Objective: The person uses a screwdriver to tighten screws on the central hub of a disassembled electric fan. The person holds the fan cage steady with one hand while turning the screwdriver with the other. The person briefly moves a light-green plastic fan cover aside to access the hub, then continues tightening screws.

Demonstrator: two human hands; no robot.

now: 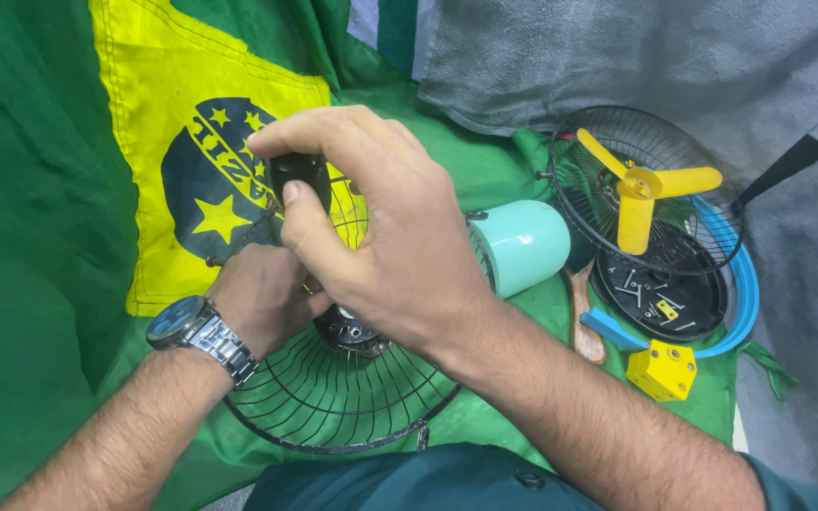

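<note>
Right hand (pixel 381 237) is curled tight, thumb and forefinger pinching a small black knob (pixel 297 175) up near the top of the wire guard (pixel 333 407). Left hand (pixel 262 293), the one with the watch (pixel 186 326), sits underneath and is mostly hidden by the right. It looks closed around something at the hub, but I honestly can't tell what it's gripping or how hard.

The guard lies on the green cloth (pixel 40 237) right in front, with the dark motor hub (pixel 347 331) poking out under the right palm and the mint-green motor housing (pixel 523 246) just behind it. Off to the right, well apart: the other guard (pixel 693 151) with the yellow blade (pixel 641 189) on it, a black dish (pixel 665 312) of screws, a blue ring (pixel 745 293), a yellow block (pixel 663 369) and a wooden handle (pixel 584 322).

My take on doing this bit well: keep the lower hand bracing the hub so the whole guard doesn't spin along with the knob. Turn with fingertips, short twists, staying square to the shaft so threads don't cross. Small parts roll, and that cloth has folds that'll eat them, so anything loose belongs in the dish.
</note>
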